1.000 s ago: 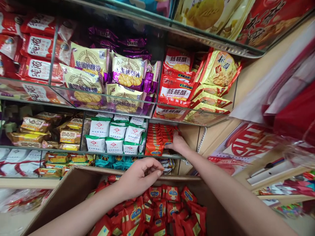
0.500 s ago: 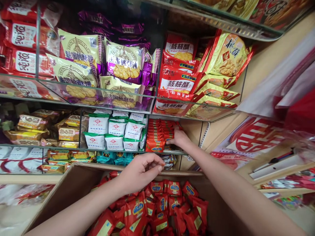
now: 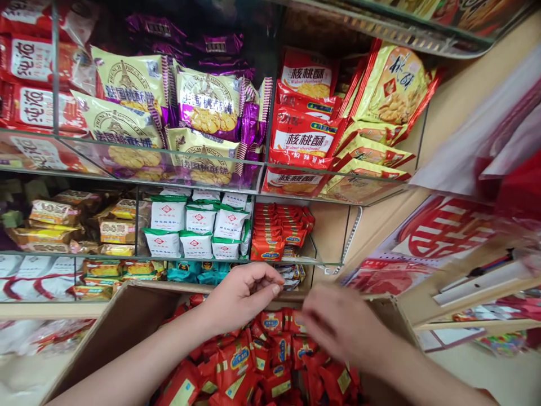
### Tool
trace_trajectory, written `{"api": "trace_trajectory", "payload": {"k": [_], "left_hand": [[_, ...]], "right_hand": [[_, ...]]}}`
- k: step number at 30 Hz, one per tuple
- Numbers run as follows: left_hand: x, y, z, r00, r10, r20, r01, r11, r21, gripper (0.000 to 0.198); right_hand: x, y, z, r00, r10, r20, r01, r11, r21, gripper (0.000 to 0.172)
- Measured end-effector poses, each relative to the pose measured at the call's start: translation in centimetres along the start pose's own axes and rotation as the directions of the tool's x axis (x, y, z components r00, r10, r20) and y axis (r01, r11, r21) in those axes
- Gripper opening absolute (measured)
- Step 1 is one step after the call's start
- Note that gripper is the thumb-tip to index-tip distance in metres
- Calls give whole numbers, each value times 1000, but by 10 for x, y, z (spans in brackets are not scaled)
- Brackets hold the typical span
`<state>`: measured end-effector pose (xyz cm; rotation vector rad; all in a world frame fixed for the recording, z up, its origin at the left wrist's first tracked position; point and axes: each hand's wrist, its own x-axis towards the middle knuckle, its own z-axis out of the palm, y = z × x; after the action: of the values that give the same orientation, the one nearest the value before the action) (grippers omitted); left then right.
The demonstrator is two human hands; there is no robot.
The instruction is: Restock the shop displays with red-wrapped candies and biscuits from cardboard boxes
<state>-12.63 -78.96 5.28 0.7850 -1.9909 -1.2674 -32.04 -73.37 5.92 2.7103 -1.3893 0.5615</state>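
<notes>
Over the cardboard box (image 3: 91, 344), my left hand (image 3: 247, 293) is held with its fingers curled and thumb close to the fingertips. Whatever it may hold is hidden. My right hand (image 3: 344, 321) is smeared by motion above the box's right side, close to the red snack packets (image 3: 270, 355) piled inside; I cannot tell how its fingers stand. Similar small red packets (image 3: 274, 228) are stacked in rows on the glass shelf behind the box.
White-and-green packets (image 3: 196, 228) stand left of the red stacks. Above, a shelf with a glass front edge (image 3: 177, 175) holds biscuit packs (image 3: 209, 101) and walnut shortbread packs (image 3: 304, 135). A wooden side panel (image 3: 454, 107) rises at right.
My right hand has drawn back from the red packets on the shelf, down to above the box. My left hand has hardly moved.
</notes>
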Motion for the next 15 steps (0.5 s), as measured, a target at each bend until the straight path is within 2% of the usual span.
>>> {"api": "trace_trajectory", "payload": {"k": [1,2,3,4,5,6,7,8,11,15], "left_hand": [[0,0,0,1000,-6,3,6,1000,-7,14],[0,0,0,1000,-16,5,16,1000,-21,13],[-1,1,0,1000,-27,7,27,999,-38,13],[-1,1,0,999,-36,7,37,998,-53,13],[-1,1,0,999,-41,4,41,997,-61,13],[-1,0,0,999,-44,3,44,997,-60,13],[-2,0,0,999,-43,0,43,997,-56,13],[-2,-1,1,999,-41,-3,41,998,-51,13],[-3,-2,2,999,-38,-15,38,998,-54,14],[-4,-1,3,999,-28,-30,26,998,-51,14]], "right_hand": [[-15,-10,12,986,-6,166,8,1000,-8,15],[-29,-16,26,943,35,330,-32,999,-15,12],[-41,-20,41,874,106,474,-107,994,-25,22],[-52,-21,55,785,182,592,-194,980,-44,37],[-60,-20,67,702,239,671,-270,961,-60,49],[-66,-18,77,638,272,720,-323,944,-70,56],[-70,-17,83,599,286,748,-355,932,-72,56],[-73,-15,86,586,295,755,-375,924,-70,52],[-76,-12,85,600,372,709,-384,911,-152,37],[-77,-6,90,582,468,665,-349,882,-315,48]]}}
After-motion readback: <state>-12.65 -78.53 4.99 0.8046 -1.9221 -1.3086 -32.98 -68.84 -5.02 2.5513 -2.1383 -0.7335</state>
